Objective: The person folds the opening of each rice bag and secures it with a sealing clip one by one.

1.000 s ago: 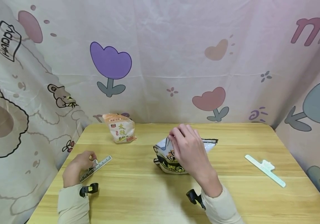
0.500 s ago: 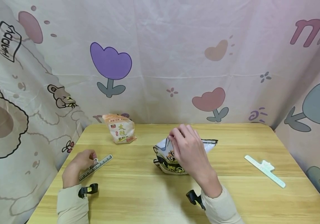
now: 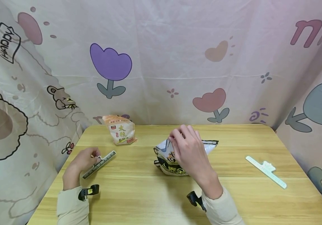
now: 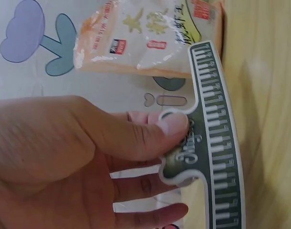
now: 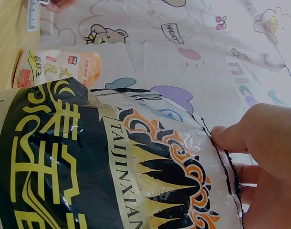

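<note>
Piano-print clip [image 3: 99, 164] is at the left of the head view, slanting from lower left to upper right, and the left hand [image 3: 84, 160] has it by the handle. That arm comes up from the bottom left with the hand bent over to the right. Left wrist view shows the pinch nicely: thumb flat on the lobed handle, fingers behind, the lower ones stretched out and a bit apart. Can't tell if the clip's low end touches the table [image 3: 149, 197].

Right hand [image 3: 190, 151] reaches up and left from the lower right, knuckles on top, pinching the top edge of a black-and-white bag [image 3: 165, 156] mid-frame, thumb on one side and fingers on the other. It blocks a good chunk of the bag; just one corner pokes out to its right.

Orange-and-white packet [image 3: 122, 131] stands behind, left of center, and the clip's tip overlaps it in the left wrist view. Pale green clip [image 3: 266, 172] lies on the right side, well apart from both hands.
</note>
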A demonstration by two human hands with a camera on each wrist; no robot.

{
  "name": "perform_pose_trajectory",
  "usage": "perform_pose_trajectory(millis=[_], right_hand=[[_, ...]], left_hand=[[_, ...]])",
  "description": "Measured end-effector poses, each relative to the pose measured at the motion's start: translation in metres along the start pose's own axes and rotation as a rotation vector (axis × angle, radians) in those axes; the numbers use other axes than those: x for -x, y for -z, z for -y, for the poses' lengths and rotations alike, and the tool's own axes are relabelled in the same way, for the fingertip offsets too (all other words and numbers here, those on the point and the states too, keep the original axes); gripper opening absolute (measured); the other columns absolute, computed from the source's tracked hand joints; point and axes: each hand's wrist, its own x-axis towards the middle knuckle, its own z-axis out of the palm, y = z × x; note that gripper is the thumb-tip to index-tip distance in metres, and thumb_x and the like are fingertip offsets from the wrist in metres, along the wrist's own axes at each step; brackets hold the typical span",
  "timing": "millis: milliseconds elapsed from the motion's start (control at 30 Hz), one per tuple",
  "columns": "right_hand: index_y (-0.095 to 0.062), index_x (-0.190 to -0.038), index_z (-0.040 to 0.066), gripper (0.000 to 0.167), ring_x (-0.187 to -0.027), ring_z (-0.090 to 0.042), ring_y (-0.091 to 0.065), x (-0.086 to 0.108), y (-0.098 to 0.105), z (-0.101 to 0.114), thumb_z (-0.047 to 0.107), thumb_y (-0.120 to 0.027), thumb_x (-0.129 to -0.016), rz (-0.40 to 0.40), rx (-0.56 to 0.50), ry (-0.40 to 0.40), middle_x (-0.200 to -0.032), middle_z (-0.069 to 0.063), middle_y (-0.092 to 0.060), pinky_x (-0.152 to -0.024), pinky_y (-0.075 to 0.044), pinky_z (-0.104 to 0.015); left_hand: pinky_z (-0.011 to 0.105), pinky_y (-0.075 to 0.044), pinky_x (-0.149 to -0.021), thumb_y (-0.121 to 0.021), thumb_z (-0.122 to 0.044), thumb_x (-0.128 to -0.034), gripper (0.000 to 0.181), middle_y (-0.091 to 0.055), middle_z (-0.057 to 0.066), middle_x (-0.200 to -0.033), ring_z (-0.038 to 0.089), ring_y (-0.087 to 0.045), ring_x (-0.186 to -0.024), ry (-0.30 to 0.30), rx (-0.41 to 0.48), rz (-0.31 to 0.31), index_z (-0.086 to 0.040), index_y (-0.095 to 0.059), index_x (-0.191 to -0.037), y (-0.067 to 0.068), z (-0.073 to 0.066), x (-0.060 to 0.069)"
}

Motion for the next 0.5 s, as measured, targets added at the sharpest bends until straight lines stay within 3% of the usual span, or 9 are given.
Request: perform_pose_trajectory(millis=[267,500], right_hand=[[-0.067,-0.097,0.011,0.01,-0.087,-0.02,-0.051,0.0,0.0,-0.001,0.014,-0.06,-0.103,0.011,-0.002,-0.005,-0.094,0.0,-0.058,-0.073,-0.039,-0.035],[-0.066,-0.097,0.01,0.009,-0.085,-0.02,-0.05,0.001,0.0,-0.001,0.014,-0.061,-0.103,0.021,-0.012,-0.006,-0.093,0.0,-0.058,-0.072,-0.039,-0.034]], left_hand=[[0.038,-0.048,-0.069,-0.067,0.0,-0.0947,0.014,-0.062,0.013,-0.097,0.025,-0.058,-0.083,-0.076,0.029,-0.056,-0.001,-0.057,-0.106,0.001,-0.008,-0.001],[0.046,-0.052,-0.077,-0.067,0.0,-0.0954,0.018,-0.065,0.014,-0.1,0.031,-0.064,-0.091,-0.094,0.029,-0.084,0.003,-0.061,-0.111,0.002,-0.014,0.0]])
